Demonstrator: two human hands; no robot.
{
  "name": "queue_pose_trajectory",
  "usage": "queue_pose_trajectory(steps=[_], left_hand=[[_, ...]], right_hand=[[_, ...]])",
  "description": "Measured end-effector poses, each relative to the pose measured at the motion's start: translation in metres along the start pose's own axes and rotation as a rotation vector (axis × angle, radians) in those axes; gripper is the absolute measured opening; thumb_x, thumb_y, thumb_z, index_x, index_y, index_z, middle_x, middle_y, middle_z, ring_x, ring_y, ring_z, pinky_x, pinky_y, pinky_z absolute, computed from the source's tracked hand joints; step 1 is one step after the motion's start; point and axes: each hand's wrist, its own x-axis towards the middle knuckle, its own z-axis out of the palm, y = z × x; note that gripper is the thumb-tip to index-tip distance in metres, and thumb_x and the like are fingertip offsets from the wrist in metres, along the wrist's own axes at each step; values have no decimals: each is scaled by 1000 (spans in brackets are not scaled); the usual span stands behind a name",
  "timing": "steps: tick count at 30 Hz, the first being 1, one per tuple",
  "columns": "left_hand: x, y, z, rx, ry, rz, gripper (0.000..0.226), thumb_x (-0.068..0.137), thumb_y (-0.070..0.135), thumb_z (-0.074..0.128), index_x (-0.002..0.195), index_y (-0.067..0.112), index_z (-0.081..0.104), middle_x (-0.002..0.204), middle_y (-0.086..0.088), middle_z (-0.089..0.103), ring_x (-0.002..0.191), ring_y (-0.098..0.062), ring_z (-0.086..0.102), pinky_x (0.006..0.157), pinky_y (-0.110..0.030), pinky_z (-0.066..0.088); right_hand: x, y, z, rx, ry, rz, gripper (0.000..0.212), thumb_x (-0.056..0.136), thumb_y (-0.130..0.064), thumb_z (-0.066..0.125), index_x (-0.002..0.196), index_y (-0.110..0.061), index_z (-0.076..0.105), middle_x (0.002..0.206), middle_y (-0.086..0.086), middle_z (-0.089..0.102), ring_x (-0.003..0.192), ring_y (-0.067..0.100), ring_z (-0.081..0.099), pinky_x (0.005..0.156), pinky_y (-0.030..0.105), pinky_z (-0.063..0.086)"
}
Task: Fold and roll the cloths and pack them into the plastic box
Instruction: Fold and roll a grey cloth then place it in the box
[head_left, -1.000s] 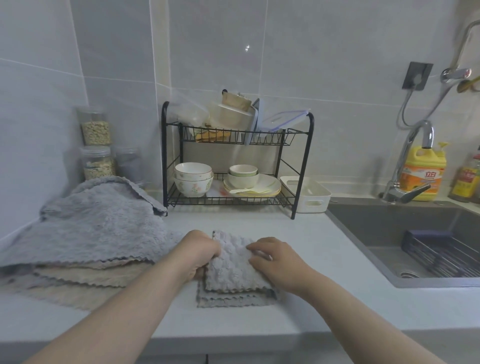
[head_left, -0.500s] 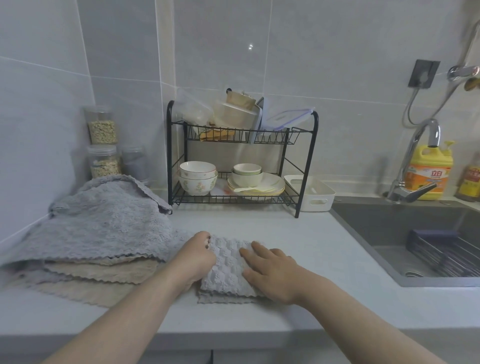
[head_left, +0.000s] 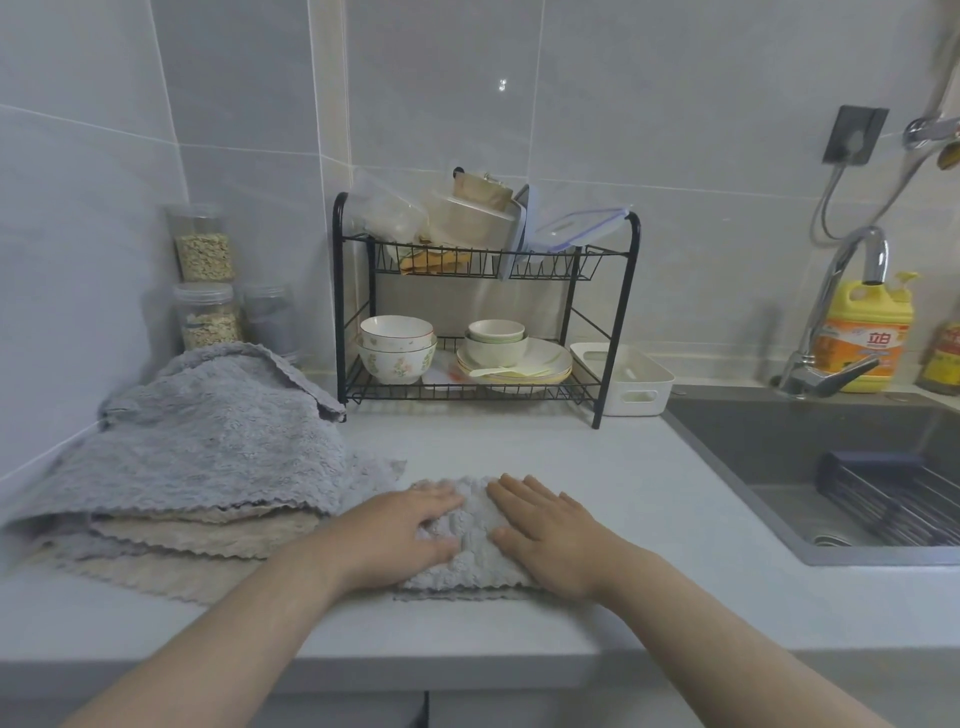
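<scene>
At the left a pile of unfolded cloths (head_left: 208, 467) is waiting on the counter (head_left: 571, 457); the left hand (head_left: 410, 530) is pressing flat, fingers straight, gripping nothing, on the folded grey cloth (head_left: 475, 530), which is lying directly under both palms; the right hand (head_left: 540, 525) is flattening its other side likewise; the white plastic box (head_left: 623, 379) is standing beyond, to the right, nearer the right hand.

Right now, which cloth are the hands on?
The small folded grey cloth in front: left hand and right hand lie flat on it. The others sit untouched in the pile to its left.
</scene>
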Motion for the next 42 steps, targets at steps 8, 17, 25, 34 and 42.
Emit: queue_pose_trajectory(steps=[8, 17, 25, 34, 42], left_hand=[[4, -5, 0, 63, -58, -26, 69, 89, 55, 52, 149, 36, 23, 157, 16, 14, 143, 2, 10, 114, -20, 5], [1, 50, 15, 296, 107, -126, 57, 87, 67, 37, 122, 26, 56, 131, 1, 52, 122, -23, 46, 97, -36, 37], [27, 39, -13, -96, 203, -137, 42, 90, 28, 61, 130, 19, 54, 121, 3, 53, 103, -14, 55, 93, -27, 43], [46, 20, -20, -189, -196, -246, 90, 72, 19, 80, 147, 19, 31, 142, 4, 43, 127, -19, 45, 103, -29, 39], [49, 29, -14, 11, -68, -85, 53, 68, 18, 81, 113, 22, 52, 114, 3, 58, 102, -15, 56, 86, -26, 46]], right_hand=[[-1, 1, 0, 134, 61, 54, 64, 96, -55, 36, 150, -24, 22, 158, -6, 20, 146, 17, 17, 119, 40, 13], [2, -4, -23, 111, 133, 397, 26, 87, -40, 51, 89, -14, 49, 93, 6, 58, 90, 25, 53, 73, 29, 41], [-3, 10, -38, 210, 195, 208, 53, 90, -47, 59, 135, -22, 49, 126, 3, 57, 109, 18, 55, 91, 26, 40], [-35, 19, -57, 336, -109, 445, 40, 75, -50, 75, 79, -17, 53, 81, -6, 53, 70, 8, 47, 56, 21, 34], [-17, 30, -33, 475, 99, 480, 94, 63, -38, 85, 138, -11, 35, 117, 0, 58, 103, 19, 57, 90, 31, 48]])
